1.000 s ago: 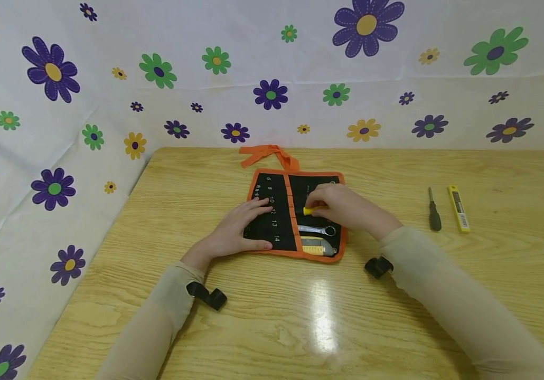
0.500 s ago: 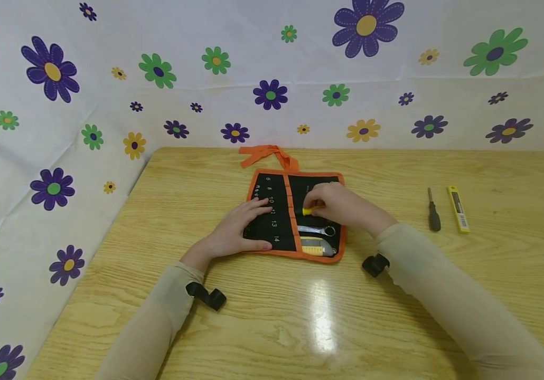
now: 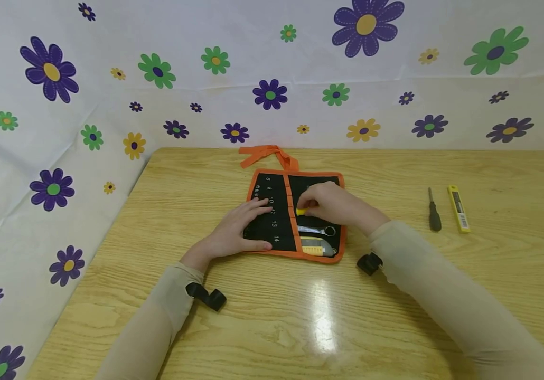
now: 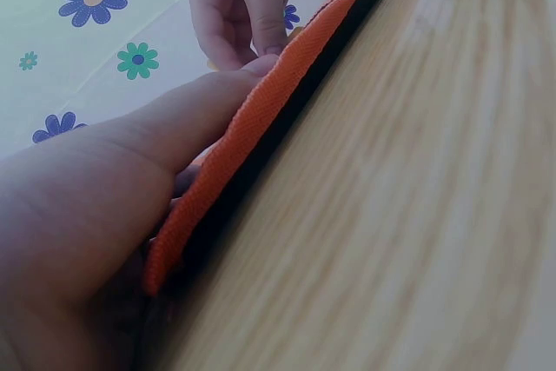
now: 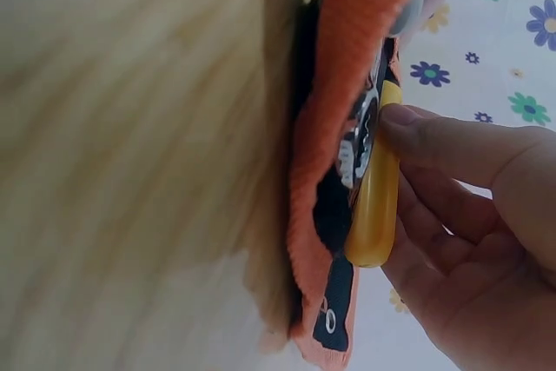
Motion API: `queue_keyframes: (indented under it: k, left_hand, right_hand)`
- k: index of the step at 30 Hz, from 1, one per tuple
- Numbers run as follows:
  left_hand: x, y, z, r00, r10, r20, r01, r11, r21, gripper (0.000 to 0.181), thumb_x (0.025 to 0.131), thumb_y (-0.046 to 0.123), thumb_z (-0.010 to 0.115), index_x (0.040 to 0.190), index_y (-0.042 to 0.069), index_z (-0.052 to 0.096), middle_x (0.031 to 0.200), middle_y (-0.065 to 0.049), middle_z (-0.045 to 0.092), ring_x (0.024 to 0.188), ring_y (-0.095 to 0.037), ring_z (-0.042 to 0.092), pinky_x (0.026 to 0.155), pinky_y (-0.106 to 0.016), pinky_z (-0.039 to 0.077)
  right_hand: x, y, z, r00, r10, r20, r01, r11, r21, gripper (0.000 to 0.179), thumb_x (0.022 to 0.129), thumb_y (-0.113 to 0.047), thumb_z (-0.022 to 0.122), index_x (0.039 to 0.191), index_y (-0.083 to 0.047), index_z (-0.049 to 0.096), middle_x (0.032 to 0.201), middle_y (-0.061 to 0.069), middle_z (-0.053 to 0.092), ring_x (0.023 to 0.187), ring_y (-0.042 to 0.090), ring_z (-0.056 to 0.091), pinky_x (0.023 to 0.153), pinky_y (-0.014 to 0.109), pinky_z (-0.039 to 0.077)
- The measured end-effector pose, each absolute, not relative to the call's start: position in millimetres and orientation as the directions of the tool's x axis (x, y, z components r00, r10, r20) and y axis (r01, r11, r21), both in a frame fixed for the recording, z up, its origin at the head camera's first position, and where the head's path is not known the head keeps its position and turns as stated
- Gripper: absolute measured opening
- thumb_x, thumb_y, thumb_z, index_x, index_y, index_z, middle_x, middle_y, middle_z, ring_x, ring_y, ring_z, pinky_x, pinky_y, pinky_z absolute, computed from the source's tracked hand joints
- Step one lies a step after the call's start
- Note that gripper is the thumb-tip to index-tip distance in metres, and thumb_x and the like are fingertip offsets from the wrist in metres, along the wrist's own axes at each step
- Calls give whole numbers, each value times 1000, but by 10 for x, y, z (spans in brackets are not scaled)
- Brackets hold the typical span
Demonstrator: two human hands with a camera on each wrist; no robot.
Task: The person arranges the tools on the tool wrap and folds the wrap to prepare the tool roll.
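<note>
Tabletop work area, kind of room unclear, wood-grain table (image 3: 262,327), flower-print sheeting (image 3: 253,31) behind and at left

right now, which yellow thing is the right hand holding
The plain yellow handle, pinched in the right hand; the yellow-and-grey knife lies in the tool pouch, while the narrow yellow pack lies apart on the table.

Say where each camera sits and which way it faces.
On the head: faces forward and down at the pouch; left hand, right hand, sleeves show.
On the left wrist: faces along the orange edge; both hands show.
On the right wrist: faces the yellow handle; the right hand pinches it.
Both wrist views share that edge.
</note>
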State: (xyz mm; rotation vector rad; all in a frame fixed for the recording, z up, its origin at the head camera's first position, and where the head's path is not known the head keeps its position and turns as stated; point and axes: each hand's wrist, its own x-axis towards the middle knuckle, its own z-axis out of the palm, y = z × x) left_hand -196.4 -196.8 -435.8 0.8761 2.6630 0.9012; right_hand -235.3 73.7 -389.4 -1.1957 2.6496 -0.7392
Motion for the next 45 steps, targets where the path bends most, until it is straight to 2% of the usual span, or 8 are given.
queue_keyframes:
  k: [6,14,26,32,36,39,45]
  left_hand:
    - [-1967,-1976,-4362,-807,590,4,473,642,603,80,81,49,72,147,21,38,156,4,23,144,-17,10,112,-52,11]
    - [-1958,-1983,-4345,-806,592,-1,469,639,610,81,81,50,71,147,20,38,156,4,23,145,-17,9,113,-52,10]
    - [-1963,-2005,-4342,-794,608,6,488,632,602,83,82,54,69,149,20,35,157,5,23,145,-16,8,113,-51,10]
    - [-1970,-2002,-4341,-797,604,-5,477,634,608,82,82,51,70,149,20,35,157,6,22,145,-15,7,113,-50,10]
    - [-1979,-1996,-4349,-795,607,-1,480,630,610,82,82,52,69,149,20,34,156,6,22,145,-15,7,113,-51,10]
    - [-1984,-1985,-4360,-792,610,-1,484,629,609,83,82,54,68,150,21,34,156,7,22,145,-15,7,113,-51,10]
    - [-1980,-1985,-4375,-794,608,2,481,625,615,82,82,53,69,149,21,34,156,7,22,145,-15,7,113,-51,10]
  right_hand:
    - [-2343,677,-3869,-677,-733,59,-657,567,-497,11,86,-3,69,97,-4,72,92,6,70,78,17,63,72,32,53]
    - [-2358,660,-3875,-697,-715,57,-611,550,-569,9,86,-1,70,93,-5,66,88,5,68,78,17,63,73,33,53]
    - [-2367,578,-3860,-708,-705,42,-574,541,-614,7,86,-3,70,91,-6,67,84,2,66,75,14,60,70,31,52]
    - [-2365,533,-3862,-714,-698,51,-577,546,-607,7,85,-3,71,90,-6,67,82,2,66,73,14,59,69,30,51]
    - [-2367,556,-3873,-709,-704,35,-575,549,-606,11,85,-4,71,95,-5,67,88,3,67,78,16,61,72,31,52]
    - [-2362,631,-3875,-694,-720,12,-582,551,-598,16,85,-5,72,100,-5,67,93,4,67,84,17,62,76,32,53]
    - [-2354,858,-3884,-686,-727,-16,-598,576,-557,16,86,-5,71,102,-5,70,94,4,65,82,18,58,74,34,51]
